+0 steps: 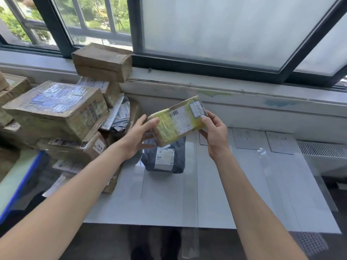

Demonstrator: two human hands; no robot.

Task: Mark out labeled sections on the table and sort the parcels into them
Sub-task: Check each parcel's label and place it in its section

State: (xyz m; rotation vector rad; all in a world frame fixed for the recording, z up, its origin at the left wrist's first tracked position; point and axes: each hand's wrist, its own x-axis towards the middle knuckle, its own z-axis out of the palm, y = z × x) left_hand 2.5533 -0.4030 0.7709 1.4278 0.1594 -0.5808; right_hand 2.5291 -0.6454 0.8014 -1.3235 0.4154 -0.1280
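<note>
- Both hands are up on the yellow-taped cardboard parcel (178, 121), which is held in the air just above the grey mailer bag (165, 156) and tilted with its right end higher.
- The left hand (139, 135) grips the parcel's left end, thumb laid across the top face and fingers curled underneath.
- The right hand (214, 134) pinches the right end, thumb pressed beside a small white sticker and fingers wrapped behind the far edge.
- The grey mailer bag lies flat on the white paper sheet (169, 199), shipping label up, between ruled lines.
- To the right of the bag, 2 paper label slips (246, 137) lie at the sheet's far edge, their writing too faint to read.
- To the left of the bag is a pile of cardboard boxes (56, 109) and flat mailers.
- Behind the bag and to its left, 1 brown box (102, 61) sits on the windowsill.
</note>
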